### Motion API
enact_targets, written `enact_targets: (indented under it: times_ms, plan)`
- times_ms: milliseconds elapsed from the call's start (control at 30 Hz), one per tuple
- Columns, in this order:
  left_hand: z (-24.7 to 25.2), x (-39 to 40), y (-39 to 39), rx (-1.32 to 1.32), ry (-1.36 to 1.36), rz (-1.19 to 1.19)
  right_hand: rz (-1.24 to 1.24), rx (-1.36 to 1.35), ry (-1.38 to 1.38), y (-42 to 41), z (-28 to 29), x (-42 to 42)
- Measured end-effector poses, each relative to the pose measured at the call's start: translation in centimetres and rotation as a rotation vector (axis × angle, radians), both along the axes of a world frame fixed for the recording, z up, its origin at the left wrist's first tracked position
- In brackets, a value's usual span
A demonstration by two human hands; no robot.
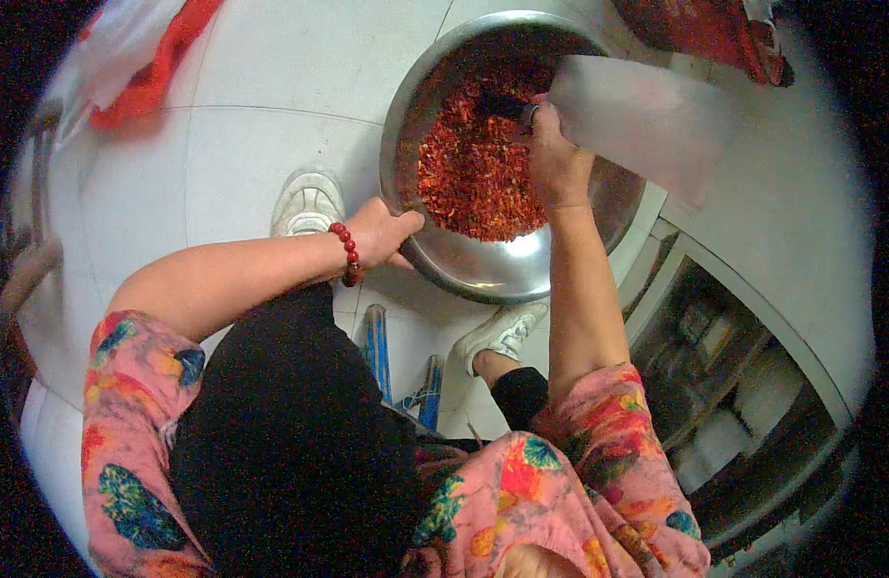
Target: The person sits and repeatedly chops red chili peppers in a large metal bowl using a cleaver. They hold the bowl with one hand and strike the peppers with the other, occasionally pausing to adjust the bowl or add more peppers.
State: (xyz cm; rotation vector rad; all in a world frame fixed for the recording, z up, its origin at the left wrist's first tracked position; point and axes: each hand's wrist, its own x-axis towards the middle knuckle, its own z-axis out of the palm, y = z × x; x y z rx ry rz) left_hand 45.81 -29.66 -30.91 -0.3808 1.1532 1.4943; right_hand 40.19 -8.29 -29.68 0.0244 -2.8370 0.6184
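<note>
My left hand [383, 231] grips the near left rim of a large stainless steel basin [480, 271], with its thumb over the edge. Chopped dried red chili [480, 180] fills much of the basin's bottom. Over the basin's right side, my right hand [562, 159] is closed on a broad-bladed tool that looks like a cleaver. Its black handle [504, 105] points left over the chili. The wide grey blade [632, 119] is blurred and reaches right past the rim. Whether the tool touches the chili cannot be told.
The basin is on or just above a pale tiled floor [264, 137], between my two light shoes [309, 202]. Blue legs [378, 354] of a seat show below me. A cabinet or rack [733, 390] with pale items is at right. Red-and-white sacking [148, 79] lies at upper left, a reddish bag [704, 32] at upper right.
</note>
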Motion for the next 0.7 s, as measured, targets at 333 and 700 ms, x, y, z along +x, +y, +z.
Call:
enact_targets:
  times_ms: [333,700]
  plan:
    - [-1.4,-1.3,-0.6,-0.195,0.475,0.047,-0.035,-0.243,0.064,-1.7,-0.7,1.1]
    - [-0.5,-0.8,-1.1,-0.12,0.322,-0.096,-0.023,0.048,0.017,-1.1,1.4,3.5]
